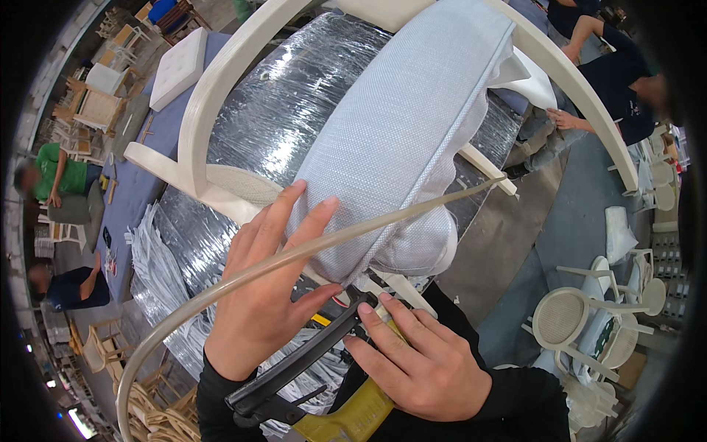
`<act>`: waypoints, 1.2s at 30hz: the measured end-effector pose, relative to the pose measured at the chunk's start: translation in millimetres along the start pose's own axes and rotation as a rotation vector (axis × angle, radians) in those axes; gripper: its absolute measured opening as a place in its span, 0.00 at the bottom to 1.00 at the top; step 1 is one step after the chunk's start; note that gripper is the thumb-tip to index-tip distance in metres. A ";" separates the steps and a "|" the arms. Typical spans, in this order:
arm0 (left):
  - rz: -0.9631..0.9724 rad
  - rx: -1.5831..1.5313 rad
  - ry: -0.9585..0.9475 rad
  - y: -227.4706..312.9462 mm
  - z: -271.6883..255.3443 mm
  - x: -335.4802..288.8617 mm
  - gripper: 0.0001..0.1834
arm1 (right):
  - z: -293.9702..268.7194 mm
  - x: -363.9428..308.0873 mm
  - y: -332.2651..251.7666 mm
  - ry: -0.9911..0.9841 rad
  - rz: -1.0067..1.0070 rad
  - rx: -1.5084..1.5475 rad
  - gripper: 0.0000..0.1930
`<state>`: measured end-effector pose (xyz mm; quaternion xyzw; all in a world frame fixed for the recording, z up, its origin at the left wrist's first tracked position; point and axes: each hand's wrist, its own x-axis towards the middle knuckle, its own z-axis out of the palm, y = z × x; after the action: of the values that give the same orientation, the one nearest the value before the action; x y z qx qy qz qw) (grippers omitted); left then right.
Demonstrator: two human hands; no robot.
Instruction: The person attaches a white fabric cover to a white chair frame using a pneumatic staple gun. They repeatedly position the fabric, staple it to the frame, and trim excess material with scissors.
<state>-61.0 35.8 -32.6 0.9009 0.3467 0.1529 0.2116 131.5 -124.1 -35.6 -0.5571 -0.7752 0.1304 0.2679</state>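
A chair with a pale wooden frame (pixel 199 125) lies tipped on the bench, its padded part covered in light blue woven fabric (pixel 398 125) with a piped seam and a loose, wavy edge. My left hand (pixel 261 280) rests on the near end of this padding, fingers stretched and thumb apart near the seam. Under my right hand (pixel 420 357) is a yellow and black staple gun (pixel 346 416); the fingers wrap over its body, with the tips by its nose at the fabric's lower corner. A translucent hose (pixel 294 254) crosses in front of my left hand.
Shiny plastic film (pixel 294 81) covers the bench, with shredded strips (pixel 158 258) at its left. A white tufted cushion (pixel 179 70) lies on a blue table. Co-workers are at the left and a person (pixel 618 81) at the far right. Several cane-backed chairs (pixel 560 317) stand lower right.
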 end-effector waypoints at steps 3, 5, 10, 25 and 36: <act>-0.044 -0.009 -0.016 -1.0 -1.2 0.5 0.63 | -2.2 1.8 -2.3 -0.018 0.004 0.000 0.17; -0.045 0.041 -0.036 -6.8 -1.7 3.2 0.69 | -4.0 3.4 -3.6 -0.037 0.004 -0.004 0.17; -0.112 0.068 -0.133 -13.9 -2.2 10.6 0.77 | -3.9 5.5 -7.1 -0.052 0.012 -0.050 0.18; -0.070 0.032 -0.216 -25.2 -10.8 16.7 0.78 | -0.2 14.1 -16.9 -0.061 0.077 -0.081 0.16; 0.144 0.198 -0.047 -68.2 10.2 17.8 0.74 | -0.1 23.3 -20.4 -0.056 0.060 -0.111 0.17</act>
<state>-82.2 90.9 -72.3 0.9433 0.2893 0.1119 0.1183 109.9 -109.4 -19.0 -0.5902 -0.7713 0.1107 0.2110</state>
